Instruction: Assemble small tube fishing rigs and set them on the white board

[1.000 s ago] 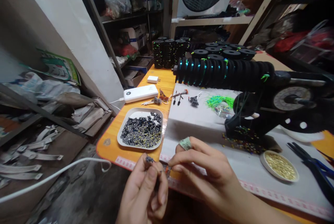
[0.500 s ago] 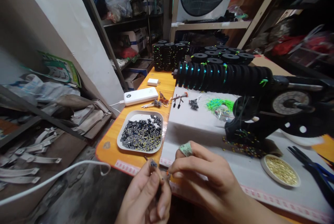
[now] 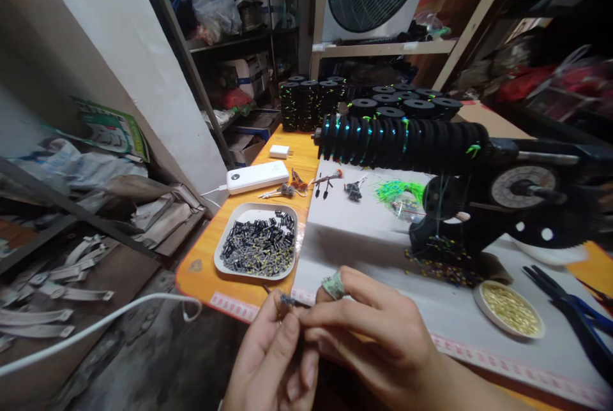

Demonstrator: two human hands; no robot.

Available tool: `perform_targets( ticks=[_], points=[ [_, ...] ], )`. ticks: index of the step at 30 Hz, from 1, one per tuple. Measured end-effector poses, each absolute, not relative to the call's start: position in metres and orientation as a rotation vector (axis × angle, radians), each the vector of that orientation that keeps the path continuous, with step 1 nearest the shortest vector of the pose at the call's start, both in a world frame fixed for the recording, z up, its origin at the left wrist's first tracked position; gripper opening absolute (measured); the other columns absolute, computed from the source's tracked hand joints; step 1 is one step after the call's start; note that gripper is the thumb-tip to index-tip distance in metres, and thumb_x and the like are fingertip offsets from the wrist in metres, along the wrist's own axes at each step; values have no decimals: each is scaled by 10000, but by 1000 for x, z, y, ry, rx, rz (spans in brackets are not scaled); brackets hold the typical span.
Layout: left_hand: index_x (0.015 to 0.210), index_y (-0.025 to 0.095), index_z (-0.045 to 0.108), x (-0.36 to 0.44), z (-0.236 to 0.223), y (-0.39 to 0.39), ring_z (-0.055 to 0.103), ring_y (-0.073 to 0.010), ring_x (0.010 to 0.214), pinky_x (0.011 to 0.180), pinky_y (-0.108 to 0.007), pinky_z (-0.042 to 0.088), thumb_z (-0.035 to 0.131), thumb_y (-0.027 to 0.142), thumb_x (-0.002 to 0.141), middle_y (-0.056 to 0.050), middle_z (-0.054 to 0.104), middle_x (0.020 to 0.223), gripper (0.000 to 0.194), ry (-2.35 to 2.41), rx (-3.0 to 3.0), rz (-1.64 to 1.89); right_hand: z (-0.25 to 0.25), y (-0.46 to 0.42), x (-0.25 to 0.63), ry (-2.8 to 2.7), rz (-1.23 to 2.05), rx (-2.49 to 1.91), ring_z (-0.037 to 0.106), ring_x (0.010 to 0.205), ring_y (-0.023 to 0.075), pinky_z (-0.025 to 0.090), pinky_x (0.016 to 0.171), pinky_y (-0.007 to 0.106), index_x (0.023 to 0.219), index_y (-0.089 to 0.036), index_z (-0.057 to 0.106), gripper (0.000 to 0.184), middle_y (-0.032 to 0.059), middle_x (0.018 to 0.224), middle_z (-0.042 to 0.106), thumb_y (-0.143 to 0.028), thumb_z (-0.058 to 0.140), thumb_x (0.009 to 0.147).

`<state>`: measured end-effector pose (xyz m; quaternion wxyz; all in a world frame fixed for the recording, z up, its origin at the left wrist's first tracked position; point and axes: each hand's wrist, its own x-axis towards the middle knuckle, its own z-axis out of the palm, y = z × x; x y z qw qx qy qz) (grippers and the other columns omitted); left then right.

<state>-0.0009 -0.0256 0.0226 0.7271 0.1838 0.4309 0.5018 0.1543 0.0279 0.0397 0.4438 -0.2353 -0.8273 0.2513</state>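
My left hand is closed, thumb against fingers, pinching a small dark blue-grey cluster that juts above the fingertips. Its exact kind is too small to make out. Fingertips of my right hand are pressed together against those of the left, hiding whatever they pinch. Green tape is wrapped round one right finger. Just beyond my left hand, a white tray holds many small black and grey cylindrical pieces, some with yellow ends.
A winding machine carrying black spools stands at right, with more spools behind. A white power bank, green strands, a dish of golden pieces and blue-handled pliers lie on the table. A white cable loops at left.
My right hand has moved slightly left, its fingertips now meeting those of my left hand. An orange bit seen between the hands is now hidden. The view has shifted slightly.
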Motion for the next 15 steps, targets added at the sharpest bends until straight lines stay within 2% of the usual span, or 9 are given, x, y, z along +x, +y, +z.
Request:
perform_targets(
  ticks=[3,5,7,9,11,13,15],
  points=[
    [710,193,586,8,15,-27,407,-52,462,430,-134,330,772,506,789,53,535,566,372,1135,638,1513,41,25,154,-2128,530,-589,467,640,149,384,528,247,901,-87,690,184,31,711,495,-59,512,939],
    [740,211,620,8,8,-26,509,-88,570,537,-171,427,709,387,887,42,560,619,246,1195,964,1881,43,25,154,-2172,487,-594,455,658,162,377,542,267,877,-93,653,176,39,723,490,-38,489,909],
    [848,236,649,2,4,-25,552,-107,642,617,-200,474,675,294,923,41,603,702,98,1174,1201,2091,44,27,155,-2178,453,-619,446,666,166,373,552,272,895,-105,634,176,38,734,485,-32,475,908],
    [868,235,641,-10,5,-24,598,-113,729,656,-205,514,669,268,926,26,647,859,72,1149,1220,2085,46,29,157,-2172,451,-636,454,674,163,381,563,268,925,-118,617,180,44,759,502,-33,458,927],
    [841,223,630,-24,11,-23,647,-146,954,769,-217,542,641,236,943,-1,675,1016,103,1175,1165,1989,46,31,159,-2158,501,-635,470,681,152,393,578,258,956,-131,594,174,47,787,526,-35,450,944],
    [854,231,614,-36,17,-23,640,-181,1080,860,-261,538,586,190,972,-5,696,984,128,1154,1189,1850,46,32,160,-2137,573,-636,475,678,138,397,594,249,957,-146,565,146,31,786,533,-40,466,943],
    [915,262,587,-47,20,-23,667,-169,931,808,-284,546,511,169,1005,19,669,828,150,1069,1299,1679,47,31,160,-2097,628,-644,470,670,126,388,596,241,923,-163,542,127,6,760,519,-48,490,929]
  ],
)
